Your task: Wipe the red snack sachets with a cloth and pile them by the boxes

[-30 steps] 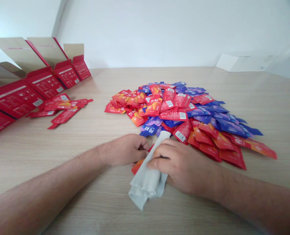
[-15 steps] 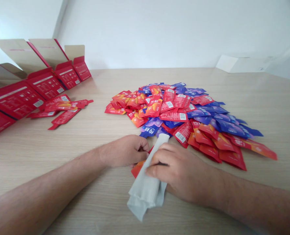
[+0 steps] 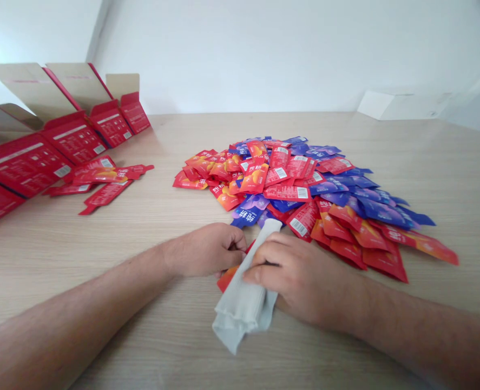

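My right hand (image 3: 292, 276) is closed around a folded white cloth or wipe (image 3: 245, 295), whose loose end hangs toward me. Under the cloth lies a red and orange sachet (image 3: 227, 279), mostly covered. My left hand (image 3: 211, 249) has its fingers curled in a pinch at the edge of this sachet, close to the cloth. Just beyond both hands spreads a pile of red sachets (image 3: 278, 173) and blue sachets (image 3: 250, 211), overlapping one another. The fingertips of my left hand are partly hidden.
A row of opened red cardboard boxes (image 3: 75, 135) stands at the left, flaps up. Several red sachets (image 3: 105, 181) lie before them on the wooden table (image 3: 175, 336). A white box (image 3: 402, 105) sits at the back right against the white wall.
My right hand and the white cloth have shifted slightly up and to the right. The left hand stays nearly where it was, at the sachet.
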`<state>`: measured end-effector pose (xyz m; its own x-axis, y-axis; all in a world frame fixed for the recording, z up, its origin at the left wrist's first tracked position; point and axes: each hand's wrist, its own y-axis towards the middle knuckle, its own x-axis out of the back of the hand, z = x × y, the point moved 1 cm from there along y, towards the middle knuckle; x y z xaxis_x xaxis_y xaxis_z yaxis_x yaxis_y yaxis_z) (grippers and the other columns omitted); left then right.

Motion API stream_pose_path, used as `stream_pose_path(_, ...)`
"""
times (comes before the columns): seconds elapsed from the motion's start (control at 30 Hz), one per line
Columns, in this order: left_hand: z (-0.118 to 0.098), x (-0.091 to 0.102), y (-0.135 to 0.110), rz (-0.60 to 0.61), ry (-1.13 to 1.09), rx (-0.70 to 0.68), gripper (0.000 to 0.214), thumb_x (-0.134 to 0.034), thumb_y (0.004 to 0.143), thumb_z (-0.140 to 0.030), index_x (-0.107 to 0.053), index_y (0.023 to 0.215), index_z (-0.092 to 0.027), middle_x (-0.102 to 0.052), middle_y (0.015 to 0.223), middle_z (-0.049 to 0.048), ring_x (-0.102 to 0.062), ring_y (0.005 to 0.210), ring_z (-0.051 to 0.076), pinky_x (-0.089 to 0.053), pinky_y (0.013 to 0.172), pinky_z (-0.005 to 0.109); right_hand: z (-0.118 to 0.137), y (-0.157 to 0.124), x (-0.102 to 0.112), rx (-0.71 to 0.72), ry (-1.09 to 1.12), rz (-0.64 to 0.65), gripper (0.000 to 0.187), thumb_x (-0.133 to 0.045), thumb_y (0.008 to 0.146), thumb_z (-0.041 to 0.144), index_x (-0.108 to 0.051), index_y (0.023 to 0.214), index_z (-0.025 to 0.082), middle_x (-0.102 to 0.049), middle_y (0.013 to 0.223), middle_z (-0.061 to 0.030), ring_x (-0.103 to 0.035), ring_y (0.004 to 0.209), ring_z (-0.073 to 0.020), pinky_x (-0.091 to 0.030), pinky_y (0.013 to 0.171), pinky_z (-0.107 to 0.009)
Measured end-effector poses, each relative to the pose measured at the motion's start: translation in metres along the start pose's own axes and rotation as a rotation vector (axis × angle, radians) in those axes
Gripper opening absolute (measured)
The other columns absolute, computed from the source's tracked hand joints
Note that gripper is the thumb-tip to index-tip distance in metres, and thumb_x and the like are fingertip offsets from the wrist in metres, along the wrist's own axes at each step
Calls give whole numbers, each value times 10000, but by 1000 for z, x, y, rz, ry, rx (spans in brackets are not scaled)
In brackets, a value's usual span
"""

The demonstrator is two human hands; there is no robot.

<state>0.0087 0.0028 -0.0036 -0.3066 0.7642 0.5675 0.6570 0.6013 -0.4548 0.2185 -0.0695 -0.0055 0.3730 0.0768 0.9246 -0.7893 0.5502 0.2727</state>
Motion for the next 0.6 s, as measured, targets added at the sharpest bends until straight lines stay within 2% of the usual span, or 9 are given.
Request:
stream_pose_path(0.1,0,-1,0,3,0,2,144,-520,859,-282,-649,882,-223,-614,612,-58,-624,577,125,-414,485,193,0,-1,-1,-46,-7,-23,154,-654,952,190,-735,1083,181,-678,1055,-84,-574,1021,-254,-492,892,-407)
stream_pose_path(0.23,-1,0,0,-1,19,5,150,-530,854,-291,-659,891,-222,-607,615,-59,-594,554,118,-386,468,200,1,0,-2,50,-12,24,168,-626,972,199,-727,1106,204,-684,1045,-66,-579,1024,-251,-480,921,-423)
stream_pose_path(0.4,-1,-1,-1,-12,-14,21,132,-534,852,-302,-637,877,-225,-616,628,-58,-618,575,128,-416,489,207,-1,0,-1,-42,-15,-25,124,-665,945,181,-730,1051,173,-680,1049,-79,-577,1030,-249,-486,906,-401)
stream_pose_path(0.53,-2,0,0,2,-3,18,141,-542,845,-306,-653,873,-222,-613,625,-55,-598,565,122,-395,483,205,1,1,1,63,-5,7,175,-632,972,179,-737,1110,199,-695,1017,-68,-587,1015,-239,-477,913,-412)
stream_pose_path(0.6,-2,0,0,0,-3,15,140,-543,849,-313,-649,874,-224,-609,622,-57,-597,566,121,-392,481,203,1,1,1,64,3,16,182,-635,975,195,-737,1126,202,-696,1029,-69,-588,1025,-240,-477,922,-416)
